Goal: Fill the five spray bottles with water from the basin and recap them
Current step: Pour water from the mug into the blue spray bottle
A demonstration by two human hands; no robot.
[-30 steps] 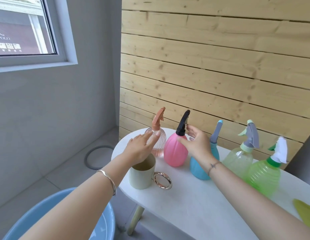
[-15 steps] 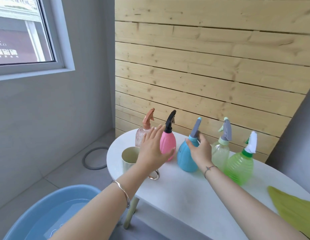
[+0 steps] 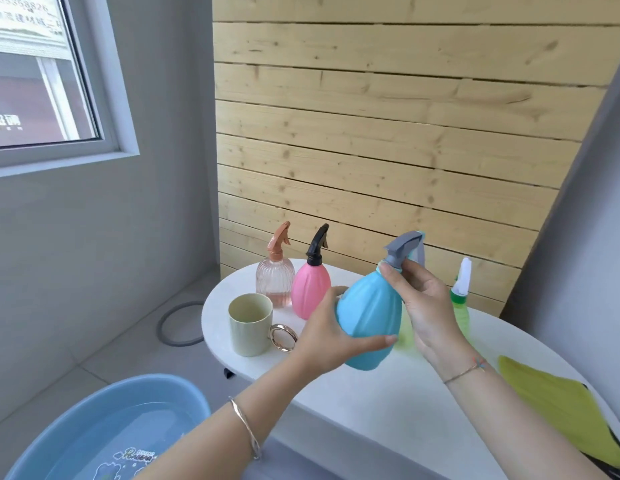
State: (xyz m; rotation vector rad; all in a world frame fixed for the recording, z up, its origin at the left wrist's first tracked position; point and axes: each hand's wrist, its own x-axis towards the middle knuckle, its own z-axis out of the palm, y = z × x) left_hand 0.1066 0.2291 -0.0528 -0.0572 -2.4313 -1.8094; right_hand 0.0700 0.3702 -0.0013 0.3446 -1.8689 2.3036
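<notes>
We hold the blue spray bottle point(image 3: 367, 320) up off the white oval table point(image 3: 336, 403), tilted, above the table's middle. Half a second ago it stood on the table with only our right hand at its neck. Now our left hand point(image 3: 336, 337) has left the pink bottle's side and cups the blue body from below, thumb and fingers wrapped round it. Our right hand point(image 3: 422, 306) grips the collar just under the grey trigger head point(image 3: 403, 249), which is still on.

At the table's far left end the clear ribbed spray bottle point(image 3: 275, 282) and the pink spray bottle point(image 3: 310, 289) stand upright, capped, with a pale mug point(image 3: 249, 323) in front of them. Towards the table's right, a green spray bottle point(image 3: 461, 306) shows behind our right hand. A yellow-green cloth point(image 3: 558, 407) lies on the table's right end. On the floor below the table's left end sits the blue basin point(image 3: 104, 434), holding water.
</notes>
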